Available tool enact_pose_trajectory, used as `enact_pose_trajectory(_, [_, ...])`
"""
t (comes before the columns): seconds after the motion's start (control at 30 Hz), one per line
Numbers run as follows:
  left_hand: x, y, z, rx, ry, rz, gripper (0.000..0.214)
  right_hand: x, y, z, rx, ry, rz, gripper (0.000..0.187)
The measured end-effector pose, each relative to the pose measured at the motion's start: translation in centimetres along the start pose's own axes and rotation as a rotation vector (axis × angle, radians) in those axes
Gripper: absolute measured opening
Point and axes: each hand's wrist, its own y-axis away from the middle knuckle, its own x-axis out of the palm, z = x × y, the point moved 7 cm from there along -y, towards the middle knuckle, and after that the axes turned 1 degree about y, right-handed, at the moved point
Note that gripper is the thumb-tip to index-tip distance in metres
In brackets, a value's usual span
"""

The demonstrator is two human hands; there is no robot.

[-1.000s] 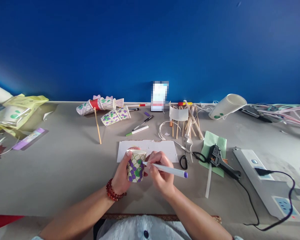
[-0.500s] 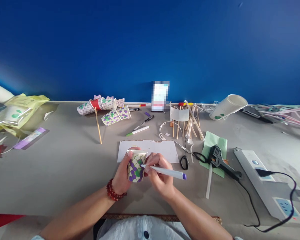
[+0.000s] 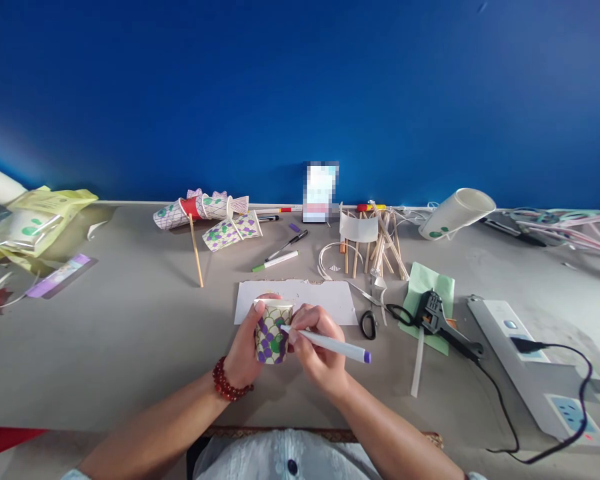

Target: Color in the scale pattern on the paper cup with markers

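My left hand [image 3: 243, 350] is wrapped round a small paper cup [image 3: 272, 331] patterned with purple and green scales, held upright on the grey table [image 3: 130, 333]. My right hand [image 3: 319, 350] pinches a white marker [image 3: 330, 343] with a purple end cap, its tip touching the cup's side. A red bead bracelet [image 3: 225, 383] circles my left wrist. A white sheet of paper [image 3: 300, 297] lies just behind the cup.
Decorated cups [image 3: 205, 217] on a stick lie at the back left. Pens [image 3: 277, 260], wooden sticks [image 3: 380, 250], scissors [image 3: 375, 320], a black glue gun [image 3: 443, 323] on green paper, a tipped white cup [image 3: 455, 213] and a power strip [image 3: 535, 367] fill the middle and right. Yellow bags [image 3: 35, 220] sit far left.
The marker's rear end has swung slightly left and down as my right hand shifts against the cup. The left hand and cup stay put.
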Motion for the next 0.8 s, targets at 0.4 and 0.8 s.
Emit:
enact_pose_trajectory(0.4, [-0.11,0.04,-0.15,0.020,-0.015,-0.026,0.045,0.13,-0.09,0.27,0.001,0.034,0.011,0.012])
enact_pose_trajectory(0.8, [-0.12,0.01,-0.27,0.040,-0.027,-0.026,0.045,0.17,-0.26,0.63,-0.009,0.057,0.010,0.011])
